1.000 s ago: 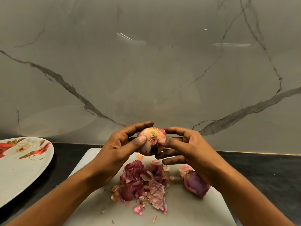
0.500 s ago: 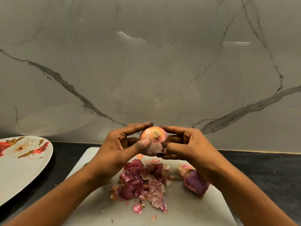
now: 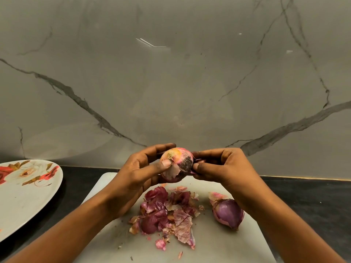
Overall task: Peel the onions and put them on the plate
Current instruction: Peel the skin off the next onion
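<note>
Your left hand (image 3: 136,175) is gripping the onion (image 3: 177,162); your right hand (image 3: 222,168) is pinching its skin (image 3: 198,160). Tugging hard is risking the skin tearing short, or the onion slipping onto the board (image 3: 218,243).

White rectangular plastic cutting board (image 3: 218,243) is lying flat on glossy black stone countertop (image 3: 313,202), its far edge sitting short of the wall. Loose heap of dry purple-pink papery skins (image 3: 167,215) is resting at mid-board. Small pink scrap (image 3: 160,244) is lying just in front of the heap, with smaller flakes near it. Polished grey marble wall panel (image 3: 171,82) is standing behind the counter. Dark grey veins (image 3: 76,97) are running diagonally across it. Thin gold-coloured strip (image 3: 303,178) is lining its base. Bright streaks of reflected light (image 3: 150,43) are showing high on the panel.
</note>
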Available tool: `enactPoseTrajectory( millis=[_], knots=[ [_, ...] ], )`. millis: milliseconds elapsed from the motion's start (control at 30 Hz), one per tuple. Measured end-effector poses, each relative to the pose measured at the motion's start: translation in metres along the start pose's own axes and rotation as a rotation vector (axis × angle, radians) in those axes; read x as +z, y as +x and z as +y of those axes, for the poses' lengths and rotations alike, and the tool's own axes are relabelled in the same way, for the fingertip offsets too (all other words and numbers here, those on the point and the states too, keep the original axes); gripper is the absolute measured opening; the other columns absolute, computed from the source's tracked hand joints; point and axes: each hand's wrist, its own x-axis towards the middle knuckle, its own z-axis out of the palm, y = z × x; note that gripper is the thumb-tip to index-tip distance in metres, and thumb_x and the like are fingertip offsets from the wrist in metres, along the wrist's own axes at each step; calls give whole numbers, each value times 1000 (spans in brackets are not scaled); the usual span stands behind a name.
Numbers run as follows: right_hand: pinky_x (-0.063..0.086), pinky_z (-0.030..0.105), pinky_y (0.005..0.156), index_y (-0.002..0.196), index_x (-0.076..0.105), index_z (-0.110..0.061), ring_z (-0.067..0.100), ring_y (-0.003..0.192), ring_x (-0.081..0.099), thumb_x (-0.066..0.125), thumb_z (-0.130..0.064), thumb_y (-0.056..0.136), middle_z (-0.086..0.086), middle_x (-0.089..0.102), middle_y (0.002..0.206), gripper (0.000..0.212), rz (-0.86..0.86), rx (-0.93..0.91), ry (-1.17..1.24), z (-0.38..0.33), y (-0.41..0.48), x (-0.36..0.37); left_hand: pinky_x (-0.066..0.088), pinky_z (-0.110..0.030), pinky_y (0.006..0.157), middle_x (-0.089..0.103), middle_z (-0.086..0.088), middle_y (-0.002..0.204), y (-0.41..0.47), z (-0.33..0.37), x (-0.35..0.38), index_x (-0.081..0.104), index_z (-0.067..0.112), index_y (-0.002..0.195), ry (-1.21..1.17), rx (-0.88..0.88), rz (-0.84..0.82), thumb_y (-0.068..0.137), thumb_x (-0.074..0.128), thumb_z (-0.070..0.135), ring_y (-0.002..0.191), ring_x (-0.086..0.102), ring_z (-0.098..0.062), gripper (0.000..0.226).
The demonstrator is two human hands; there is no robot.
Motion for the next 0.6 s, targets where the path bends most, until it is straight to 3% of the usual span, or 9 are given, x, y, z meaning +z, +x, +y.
enactPoseTrajectory(
  millis=[200, 300, 467, 600],
  knots=[
    [66, 31, 76, 97, 81, -2, 30, 83, 81, 74, 11, 88, 16, 81, 88, 17, 79, -5, 24, -1, 2, -4, 63, -40, 91, 70, -15, 135, -1, 2, 0, 63, 15, 140, -188, -52, -65, 90, 63, 22, 119, 70, -36, 50],
    [64, 25, 70, 95, 82, -3, 27, 80, 81, 74, 12, 88, 15, 81, 84, 18, 119, -11, -43, 1, 5, -6, 62, -38, 90, 68, -20, 136, -1, 6, -3, 66, 13, 138, -282, -61, -55, 93, 59, 24, 112, 71, -38, 48],
    [64, 27, 73, 103, 82, -11, 21, 85, 80, 73, 1, 93, 7, 82, 88, 18, -9, 19, -183, 1, 1, -3, 61, -41, 97, 70, -11, 136, 0, 3, -4, 63, 16, 141, -185, -16, -28, 87, 68, 14, 125, 68, -35, 55],
    [67, 35, 80, 112, 79, -13, 19, 93, 80, 69, -6, 98, 8, 82, 95, 19, -39, 48, -125, -3, -1, -2, 60, -36, 98, 71, -5, 134, 0, 2, -2, 64, 20, 140, -91, -15, -24, 83, 74, 13, 125, 69, -29, 59]
  ],
)
